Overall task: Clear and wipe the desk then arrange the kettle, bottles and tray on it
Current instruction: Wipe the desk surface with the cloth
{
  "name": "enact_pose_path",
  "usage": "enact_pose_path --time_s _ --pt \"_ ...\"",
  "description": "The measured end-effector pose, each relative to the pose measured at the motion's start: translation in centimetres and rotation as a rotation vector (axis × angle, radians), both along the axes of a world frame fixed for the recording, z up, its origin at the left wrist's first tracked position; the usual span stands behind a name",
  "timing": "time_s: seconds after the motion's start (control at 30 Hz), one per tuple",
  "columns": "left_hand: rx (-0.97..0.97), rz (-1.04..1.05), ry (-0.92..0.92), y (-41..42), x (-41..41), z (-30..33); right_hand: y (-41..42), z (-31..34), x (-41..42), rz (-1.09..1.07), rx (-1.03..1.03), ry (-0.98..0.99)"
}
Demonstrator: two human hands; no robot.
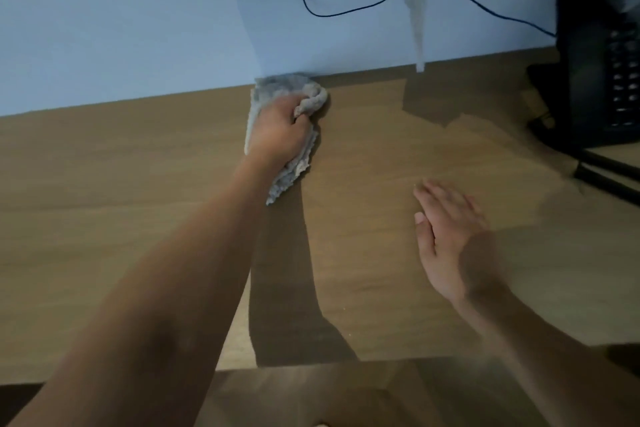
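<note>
Both arms out: left hand point(280, 128) fingers clutch cloth point(287, 163) (far edge), right hand point(450, 239) fingers flat on desk point(104, 201).

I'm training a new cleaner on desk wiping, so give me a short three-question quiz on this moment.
1. True or false: the left hand grips the crumpled grey cloth at the back edge of the brown wooden desk, by the wall.
2. Multiple choice: the right hand is A) holding a bottle, B) open with fingers spread over the desk, C) gripping the cloth.
3. Fill in: the black telephone sits at the desk's far ____ corner.

Key: 1 true; 2 B; 3 right.
</note>
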State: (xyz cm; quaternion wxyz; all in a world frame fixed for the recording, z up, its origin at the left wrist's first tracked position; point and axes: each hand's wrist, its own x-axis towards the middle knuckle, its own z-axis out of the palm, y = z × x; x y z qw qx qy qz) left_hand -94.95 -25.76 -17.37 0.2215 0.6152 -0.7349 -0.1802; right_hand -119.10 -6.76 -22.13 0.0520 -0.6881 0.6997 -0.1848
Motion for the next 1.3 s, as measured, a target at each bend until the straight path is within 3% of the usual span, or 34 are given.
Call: enact_pose_path --time_s 0.07,0.17,0.3,0.37,0.5,0.53,0.63,0.77,0.83,0.9,1.0,1.07,1.17,1.3 --pt "0.003 -0.151 -0.034 -0.7 -2.3 -0.2 0.0 -0.2 0.0 0.006 -0.022 -0.018" --pt "0.054 -0.353 -0.037 4.6 -1.3 -0.1 0.1 0.2 -0.4 0.015 0.03 -0.01" --pt "0.148 -0.874 0.012 14.5 0.7 0.0 0.2 0.7 -0.3 0.019 0.133 0.024" --pt "0.161 -0.964 0.007 12.7 1.6 0.1 0.3 0.9 -0.3 0.021 0.143 0.034" --pt "0.062 -0.374 0.0 3.3 1.2 0.4 0.3 0.7 -0.3 0.001 0.098 0.01" --pt "0.064 -0.327 -0.04 2.0 0.8 0.3 0.1 0.5 -0.3 0.001 0.085 -0.006" --pt "0.042 -0.572 -0.074 5.3 -0.4 -0.4 0.0 0.1 -0.4 0.018 0.022 -0.036" --pt "0.134 -0.877 0.04 19.3 -0.3 -0.3 -0.2 -0.7 -0.5 0.011 -0.083 -0.079" --pt "0.178 -0.873 0.053 22.5 1.1 0.1 -0.4 -0.8 -0.3 0.008 -0.107 -0.081" --pt "0.131 -0.589 0.081 22.8 4.2 0.3 -0.4 -0.3 -0.2 0.008 -0.07 -0.035" --pt "0.089 0.22 0.104 23.4 9.0 1.0 -0.2 0.4 -0.2 0.023 -0.005 0.011" --pt "0.059 0.498 0.094 24.9 8.7 0.6 -0.2 0.4 -0.3 0.028 0.0 0.016" --pt "0.014 0.411 0.113 27.9 2.1 -1.4 -0.3 0.2 -0.3 0.047 -0.019 -0.015" --pt "0.0 0.004 0.156 32.4 -8.7 -2.1 -0.2 0.3 -0.6 0.058 0.003 -0.062"
